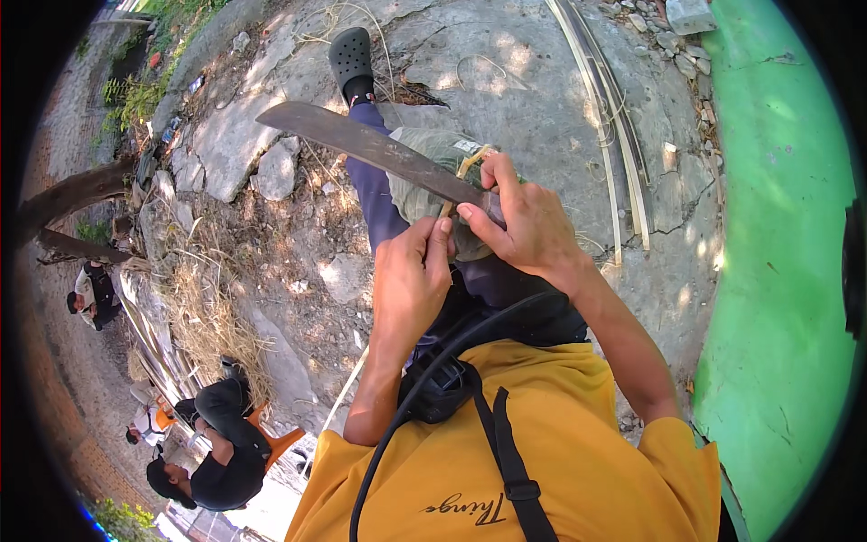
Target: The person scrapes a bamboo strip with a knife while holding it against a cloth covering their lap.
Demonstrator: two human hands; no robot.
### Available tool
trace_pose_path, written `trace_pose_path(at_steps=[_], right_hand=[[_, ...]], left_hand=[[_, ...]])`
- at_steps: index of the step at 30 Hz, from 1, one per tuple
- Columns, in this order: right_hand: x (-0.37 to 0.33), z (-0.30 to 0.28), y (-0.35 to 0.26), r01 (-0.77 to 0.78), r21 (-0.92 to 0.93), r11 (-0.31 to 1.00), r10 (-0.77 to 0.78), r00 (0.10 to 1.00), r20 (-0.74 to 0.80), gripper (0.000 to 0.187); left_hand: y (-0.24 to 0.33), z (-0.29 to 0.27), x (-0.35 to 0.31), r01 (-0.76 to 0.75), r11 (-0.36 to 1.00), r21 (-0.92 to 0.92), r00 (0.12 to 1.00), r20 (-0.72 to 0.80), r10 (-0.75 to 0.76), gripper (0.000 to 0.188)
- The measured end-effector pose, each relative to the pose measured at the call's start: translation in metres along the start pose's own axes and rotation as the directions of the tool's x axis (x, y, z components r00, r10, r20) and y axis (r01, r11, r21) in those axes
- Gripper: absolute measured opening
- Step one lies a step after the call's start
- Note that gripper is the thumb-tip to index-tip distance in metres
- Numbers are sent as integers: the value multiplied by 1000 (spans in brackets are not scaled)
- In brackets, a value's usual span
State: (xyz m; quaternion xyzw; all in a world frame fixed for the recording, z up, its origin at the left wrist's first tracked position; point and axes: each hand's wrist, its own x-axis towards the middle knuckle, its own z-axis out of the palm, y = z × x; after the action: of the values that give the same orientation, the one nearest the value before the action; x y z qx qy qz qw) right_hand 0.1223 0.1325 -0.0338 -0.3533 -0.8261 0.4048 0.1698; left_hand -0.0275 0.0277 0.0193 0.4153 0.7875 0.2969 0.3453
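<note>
A long machete point(361, 144) with a dark, worn blade lies across my lap, its broad tip toward the upper left. My right hand point(524, 221) is closed round its handle end, thumb on top. A short pale strip point(470, 163), which looks like split bamboo, passes by the blade near the handle. Its lower end is pinched between the thumb and finger of my left hand point(415, 271). The strip's upper end bends close to my right forefinger; whether that finger touches it I cannot tell. Under the blade a grey-green cloth point(411, 144) covers my knee.
Long split strips point(605, 117) lie on the cracked concrete at right, beside a green wall point(768, 244). Shavings point(217, 307) and loose rubble are at left. A person in black point(226, 452) sits on an orange chair at lower left, with others farther off.
</note>
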Motion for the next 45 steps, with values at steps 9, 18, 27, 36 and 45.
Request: trace_pose_path(at_steps=[9,18,27,36,45], right_hand=[[-1,6,1,-41,18,999,41,999,-22,46],[-1,-1,-9,11,2,1000,-11,1000,-16,47],[-4,4,0,9,57,998,-5,998,-58,46],[-5,2,0,18,-29,999,-19,999,-32,48],[2,6,6,9,-12,1000,-9,998,-62,46]], left_hand=[[-8,5,-2,-169,985,35,979,-108,172,27],[-13,4,3,-131,983,129,982,-122,147,27],[-9,-4,1,-77,997,6,996,-41,78,35],[-13,-10,1,-16,997,-76,999,30,18,40],[-24,-7,3,-66,989,-131,997,17,69,39]])
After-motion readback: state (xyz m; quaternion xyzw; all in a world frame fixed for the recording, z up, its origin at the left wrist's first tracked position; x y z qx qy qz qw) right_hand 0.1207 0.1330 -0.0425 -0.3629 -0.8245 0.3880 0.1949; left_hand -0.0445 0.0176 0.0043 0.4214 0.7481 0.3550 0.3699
